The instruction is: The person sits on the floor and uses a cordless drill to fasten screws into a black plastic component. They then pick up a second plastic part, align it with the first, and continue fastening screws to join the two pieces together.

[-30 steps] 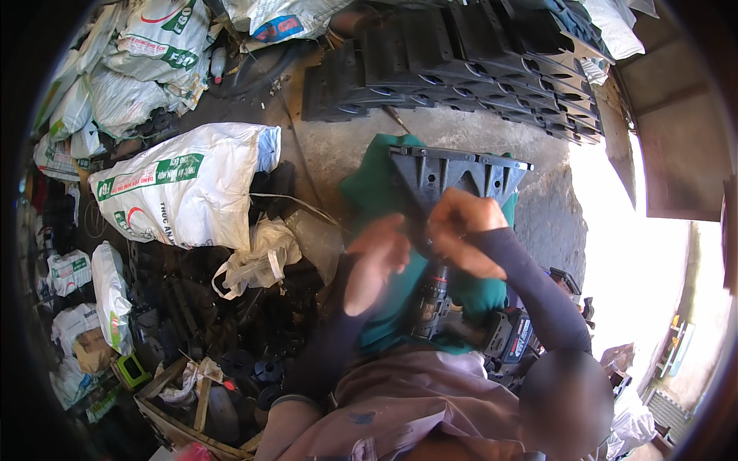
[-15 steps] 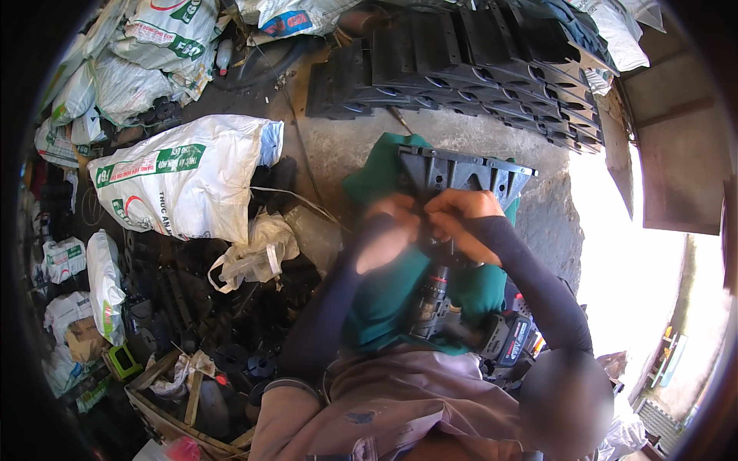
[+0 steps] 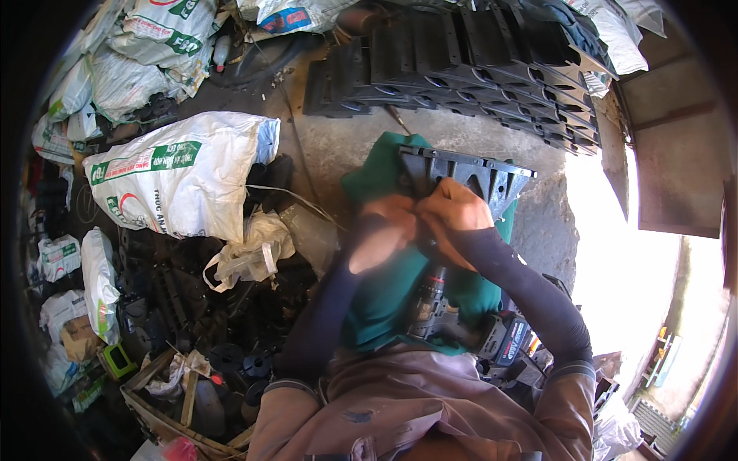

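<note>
A black ribbed plastic part [image 3: 500,184] lies across my lap, over green trousers [image 3: 384,307]. My left hand [image 3: 388,213] is curled at its near left side, somewhat blurred. Close against it, my right hand [image 3: 460,206] is closed over the near edge of the part, its fingers bent inward. Whatever small thing the fingertips pinch is hidden between the hands. Below them a cordless drill [image 3: 427,307] rests between my legs, its chuck pointing away from me and its battery [image 3: 503,338] toward the right.
Black moulded parts [image 3: 453,58] stand stacked in rows on the concrete ahead. A white woven sack [image 3: 173,177] and a crumpled plastic bag [image 3: 250,253] lie to the left. Nearer, a wooden crate [image 3: 165,415] holds odds and ends. More sacks [image 3: 165,46] pile up at far left.
My right hand has risen slightly and turned over the part's near edge, its wrist shifting up and left. My left hand stays close beside it. The part and drill are almost unmoved.
</note>
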`<state>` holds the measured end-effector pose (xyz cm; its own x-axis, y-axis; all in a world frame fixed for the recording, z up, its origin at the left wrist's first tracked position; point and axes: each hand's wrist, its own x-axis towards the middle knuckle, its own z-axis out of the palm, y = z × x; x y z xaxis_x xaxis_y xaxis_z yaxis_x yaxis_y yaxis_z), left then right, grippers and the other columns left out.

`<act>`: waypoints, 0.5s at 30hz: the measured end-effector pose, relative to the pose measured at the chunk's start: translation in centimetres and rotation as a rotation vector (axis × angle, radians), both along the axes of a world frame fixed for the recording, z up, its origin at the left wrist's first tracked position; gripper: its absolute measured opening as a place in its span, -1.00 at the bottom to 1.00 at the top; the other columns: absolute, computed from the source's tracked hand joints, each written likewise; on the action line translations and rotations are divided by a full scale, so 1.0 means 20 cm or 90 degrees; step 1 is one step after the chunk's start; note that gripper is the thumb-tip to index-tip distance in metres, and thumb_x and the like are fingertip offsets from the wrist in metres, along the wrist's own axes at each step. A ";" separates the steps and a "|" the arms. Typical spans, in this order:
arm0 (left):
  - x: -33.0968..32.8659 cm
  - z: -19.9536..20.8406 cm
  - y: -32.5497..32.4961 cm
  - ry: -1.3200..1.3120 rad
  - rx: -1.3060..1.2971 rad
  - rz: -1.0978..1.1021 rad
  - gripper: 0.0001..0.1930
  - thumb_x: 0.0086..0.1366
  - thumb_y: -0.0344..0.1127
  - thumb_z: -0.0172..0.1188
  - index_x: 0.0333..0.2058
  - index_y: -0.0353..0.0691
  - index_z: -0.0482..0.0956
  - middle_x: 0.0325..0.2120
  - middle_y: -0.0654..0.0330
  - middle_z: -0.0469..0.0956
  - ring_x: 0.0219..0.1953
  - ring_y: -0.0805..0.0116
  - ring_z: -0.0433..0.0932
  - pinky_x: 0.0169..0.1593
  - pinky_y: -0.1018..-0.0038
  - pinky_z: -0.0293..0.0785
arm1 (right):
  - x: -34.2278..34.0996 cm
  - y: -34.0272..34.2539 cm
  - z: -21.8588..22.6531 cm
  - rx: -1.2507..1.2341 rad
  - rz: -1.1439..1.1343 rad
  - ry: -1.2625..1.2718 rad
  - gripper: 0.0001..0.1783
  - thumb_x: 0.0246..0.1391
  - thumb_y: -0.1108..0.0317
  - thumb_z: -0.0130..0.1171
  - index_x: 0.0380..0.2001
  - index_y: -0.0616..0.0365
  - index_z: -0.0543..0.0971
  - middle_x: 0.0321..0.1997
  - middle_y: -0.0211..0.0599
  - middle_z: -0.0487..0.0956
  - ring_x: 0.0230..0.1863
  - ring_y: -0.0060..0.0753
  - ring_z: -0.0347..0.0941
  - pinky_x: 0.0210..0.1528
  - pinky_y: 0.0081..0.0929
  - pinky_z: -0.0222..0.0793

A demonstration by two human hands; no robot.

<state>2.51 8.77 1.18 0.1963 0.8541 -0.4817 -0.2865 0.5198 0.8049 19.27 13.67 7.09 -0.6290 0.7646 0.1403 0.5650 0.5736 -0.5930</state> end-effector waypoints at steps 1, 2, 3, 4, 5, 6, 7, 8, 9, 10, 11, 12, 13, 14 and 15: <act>0.00 0.00 0.00 0.003 0.000 -0.001 -0.74 0.29 -0.47 0.05 -0.06 -0.40 0.43 -0.55 0.24 0.45 -0.57 0.55 0.34 -0.53 0.61 0.21 | -0.01 0.00 0.00 0.003 -0.012 -0.007 -0.83 -0.10 0.52 0.25 -0.35 0.12 0.65 -0.37 -0.20 0.46 -0.33 -0.13 0.49 -0.29 -0.28 0.41; 0.00 -0.01 0.00 0.001 0.006 0.002 -0.75 0.29 -0.47 0.04 -0.07 -0.40 0.44 -0.55 0.24 0.45 -0.57 0.55 0.34 -0.52 0.61 0.21 | -0.02 0.00 -0.01 0.008 0.000 -0.024 -0.83 -0.11 0.51 0.25 -0.36 0.11 0.65 -0.38 -0.20 0.45 -0.33 -0.13 0.49 -0.30 -0.27 0.42; 0.00 -0.01 0.00 -0.010 0.002 0.009 -0.76 0.29 -0.47 0.04 -0.07 -0.40 0.44 -0.55 0.24 0.44 -0.57 0.55 0.34 -0.52 0.61 0.21 | -0.03 -0.01 -0.02 0.013 -0.001 -0.044 -0.83 -0.11 0.50 0.25 -0.36 0.11 0.65 -0.38 -0.19 0.45 -0.33 -0.12 0.49 -0.30 -0.26 0.42; 0.00 -0.01 -0.01 -0.026 0.005 0.015 -0.76 0.30 -0.47 0.04 -0.07 -0.40 0.44 -0.55 0.24 0.44 -0.57 0.55 0.34 -0.52 0.61 0.22 | -0.03 -0.01 -0.02 0.022 0.005 -0.060 -0.83 -0.12 0.49 0.25 -0.36 0.11 0.65 -0.39 -0.18 0.44 -0.33 -0.12 0.49 -0.31 -0.25 0.42; 0.00 -0.01 0.00 -0.038 -0.005 0.008 -0.76 0.30 -0.47 0.03 -0.07 -0.39 0.44 -0.55 0.25 0.44 -0.57 0.55 0.34 -0.51 0.62 0.22 | -0.03 -0.01 -0.02 0.021 -0.005 -0.040 -0.84 -0.12 0.49 0.24 -0.37 0.11 0.65 -0.39 -0.17 0.43 -0.34 -0.11 0.49 -0.31 -0.24 0.42; -0.01 -0.02 0.00 -0.041 0.019 0.006 -0.77 0.30 -0.47 0.03 -0.08 -0.39 0.44 -0.55 0.25 0.44 -0.57 0.55 0.34 -0.51 0.61 0.22 | -0.03 -0.01 -0.02 0.029 -0.001 -0.017 -0.84 -0.12 0.49 0.24 -0.38 0.11 0.65 -0.40 -0.17 0.43 -0.34 -0.10 0.48 -0.32 -0.23 0.42; -0.01 -0.02 0.00 -0.052 0.027 0.007 -0.77 0.30 -0.47 0.03 -0.08 -0.39 0.45 -0.54 0.25 0.44 -0.57 0.55 0.34 -0.51 0.61 0.23 | -0.03 0.00 -0.03 0.028 -0.010 -0.010 -0.85 -0.13 0.48 0.23 -0.38 0.11 0.64 -0.40 -0.16 0.42 -0.35 -0.09 0.48 -0.33 -0.22 0.42; -0.01 -0.02 -0.01 -0.063 0.031 0.008 -0.77 0.30 -0.48 0.03 -0.08 -0.38 0.45 -0.54 0.25 0.44 -0.57 0.55 0.34 -0.51 0.61 0.23 | -0.03 -0.01 -0.03 0.031 0.018 -0.026 -0.85 -0.13 0.48 0.23 -0.39 0.11 0.64 -0.40 -0.15 0.42 -0.35 -0.08 0.48 -0.33 -0.21 0.42; -0.01 -0.03 -0.01 -0.051 0.029 0.008 -0.78 0.31 -0.47 0.03 -0.08 -0.38 0.45 -0.54 0.25 0.44 -0.57 0.55 0.35 -0.51 0.61 0.23 | -0.02 0.00 -0.03 0.031 0.019 -0.046 -0.85 -0.13 0.48 0.23 -0.39 0.11 0.63 -0.41 -0.15 0.41 -0.35 -0.07 0.48 -0.33 -0.21 0.42; -0.01 -0.03 -0.01 -0.039 0.029 0.009 -0.78 0.31 -0.47 0.03 -0.08 -0.38 0.45 -0.53 0.25 0.45 -0.56 0.55 0.35 -0.51 0.61 0.24 | -0.02 0.00 -0.03 0.032 0.021 -0.066 -0.85 -0.13 0.48 0.22 -0.39 0.11 0.63 -0.41 -0.14 0.41 -0.36 -0.06 0.47 -0.33 -0.21 0.42; -0.01 -0.03 -0.01 -0.032 0.022 0.013 -0.78 0.31 -0.47 0.02 -0.09 -0.38 0.45 -0.53 0.24 0.45 -0.56 0.55 0.36 -0.51 0.61 0.24 | -0.02 0.00 -0.03 0.021 0.022 -0.048 -0.86 -0.13 0.46 0.22 -0.39 0.11 0.62 -0.41 -0.14 0.41 -0.35 -0.05 0.47 -0.33 -0.20 0.42; 0.00 -0.03 -0.02 -0.022 0.026 0.008 -0.79 0.32 -0.47 0.02 -0.10 -0.37 0.45 -0.53 0.24 0.45 -0.56 0.54 0.36 -0.51 0.60 0.24 | -0.02 0.01 -0.03 0.012 0.022 -0.029 -0.86 -0.13 0.45 0.23 -0.39 0.11 0.61 -0.40 -0.14 0.41 -0.35 -0.05 0.47 -0.33 -0.19 0.42; 0.00 -0.03 -0.02 -0.017 0.030 0.006 -0.81 0.32 -0.46 0.01 -0.11 -0.37 0.45 -0.53 0.24 0.45 -0.56 0.54 0.36 -0.51 0.60 0.25 | -0.02 0.01 -0.03 0.002 0.016 -0.011 -0.86 -0.13 0.43 0.23 -0.39 0.12 0.60 -0.40 -0.14 0.41 -0.35 -0.04 0.47 -0.33 -0.19 0.42; 0.00 -0.03 -0.02 -0.028 0.046 0.012 -0.82 0.33 -0.46 0.01 -0.12 -0.36 0.45 -0.53 0.24 0.45 -0.56 0.54 0.37 -0.51 0.60 0.25 | -0.02 0.01 -0.03 0.009 0.026 -0.036 -0.86 -0.12 0.42 0.23 -0.39 0.12 0.60 -0.38 -0.13 0.42 -0.34 -0.03 0.48 -0.32 -0.18 0.42; 0.00 -0.03 -0.02 -0.017 0.028 0.010 -0.83 0.33 -0.44 0.01 -0.14 -0.36 0.44 -0.53 0.24 0.45 -0.56 0.54 0.37 -0.51 0.59 0.26 | -0.03 0.01 -0.03 0.007 0.027 -0.061 -0.86 -0.12 0.41 0.23 -0.39 0.12 0.60 -0.37 -0.13 0.42 -0.34 -0.02 0.48 -0.31 -0.17 0.42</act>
<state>2.53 8.33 0.58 0.1949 0.8774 -0.4383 -0.3166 0.4792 0.8186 18.74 13.96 6.56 -0.6721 0.7355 0.0861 0.5940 0.6049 -0.5303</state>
